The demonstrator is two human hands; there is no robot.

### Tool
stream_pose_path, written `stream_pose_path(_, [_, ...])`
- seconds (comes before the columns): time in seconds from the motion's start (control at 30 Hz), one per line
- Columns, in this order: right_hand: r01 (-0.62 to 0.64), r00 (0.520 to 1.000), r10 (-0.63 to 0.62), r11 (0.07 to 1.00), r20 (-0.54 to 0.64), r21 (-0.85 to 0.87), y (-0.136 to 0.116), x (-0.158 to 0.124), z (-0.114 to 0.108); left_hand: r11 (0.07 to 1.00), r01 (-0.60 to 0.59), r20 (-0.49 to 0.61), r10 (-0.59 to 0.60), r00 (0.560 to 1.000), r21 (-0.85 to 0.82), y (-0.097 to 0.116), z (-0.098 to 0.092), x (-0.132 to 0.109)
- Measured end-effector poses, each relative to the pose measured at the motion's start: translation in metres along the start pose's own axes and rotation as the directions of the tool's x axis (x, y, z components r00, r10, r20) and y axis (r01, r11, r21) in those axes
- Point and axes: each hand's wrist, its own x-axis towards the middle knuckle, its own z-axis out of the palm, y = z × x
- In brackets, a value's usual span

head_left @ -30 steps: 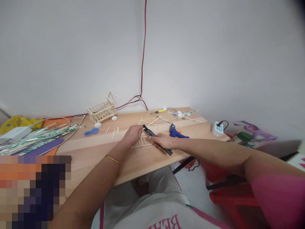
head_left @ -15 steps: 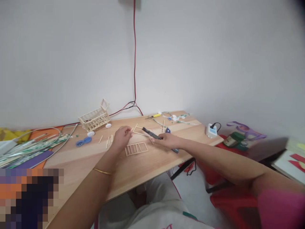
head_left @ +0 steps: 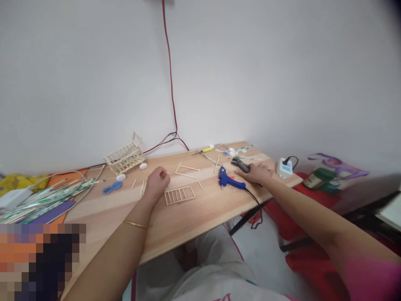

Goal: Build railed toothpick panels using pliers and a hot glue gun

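Observation:
My right hand (head_left: 257, 173) is closed on dark pliers (head_left: 241, 164) at the right side of the wooden table, just beyond the blue glue gun (head_left: 231, 181). Curled fingers show on my left hand (head_left: 158, 179); whatever they may pinch is too small to name. Close by on its right lies a small ladder-like stick frame (head_left: 180, 195), flat on the table. Behind that is a plain rectangle of thin sticks (head_left: 187, 170). Loose short sticks (head_left: 143, 187) lie left of my left hand.
A stick-built cart (head_left: 124, 159) stands at the back left, near blue caps (head_left: 112, 187). Packed sticks (head_left: 53, 194) cover the left end. A yellow-handled tool (head_left: 206, 149) lies at the back; a white power adapter (head_left: 284, 167) is at the right edge.
My right hand has moved right with the pliers, away from the stick frames, uncovering the glue gun. My left hand has stayed nearly in place.

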Motion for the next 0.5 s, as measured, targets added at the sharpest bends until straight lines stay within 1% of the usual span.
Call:
stream_pose_path(0.07, [0.01,1.0,-0.01,1.0,-0.02,0.005,-0.002,0.003,0.007,1.0,0.0,-0.01,0.0,1.0,0.027,-0.004,-0.001,0.001])
stream_pose_path(0.13, [0.031,0.999,-0.031,0.999,-0.024,0.016,-0.003,0.007,0.007,0.998,0.002,-0.031,0.0,1.0,0.059,-0.006,-0.001,0.003])
stream_pose_path(0.23, [0.07,0.996,-0.068,0.997,-0.049,0.026,-0.006,0.013,-0.004,0.994,-0.024,-0.035,0.028,0.999,0.111,-0.004,-0.001,0.005])
stream_pose_path(0.3, [0.101,0.991,-0.099,0.995,-0.09,0.02,-0.013,0.015,-0.015,0.987,-0.078,0.016,0.076,0.997,0.144,0.0,0.001,0.005])
stream_pose_path(0.4, [0.19,0.976,-0.189,0.982,-0.109,-0.005,-0.037,0.018,-0.03,0.969,-0.168,0.137,0.144,0.98,0.183,0.008,0.004,0.003])
stream_pose_path(0.5, [0.28,0.958,-0.281,0.96,-0.054,-0.021,-0.074,0.019,-0.034,0.955,-0.208,0.217,0.162,0.963,0.212,0.013,0.005,0.001])
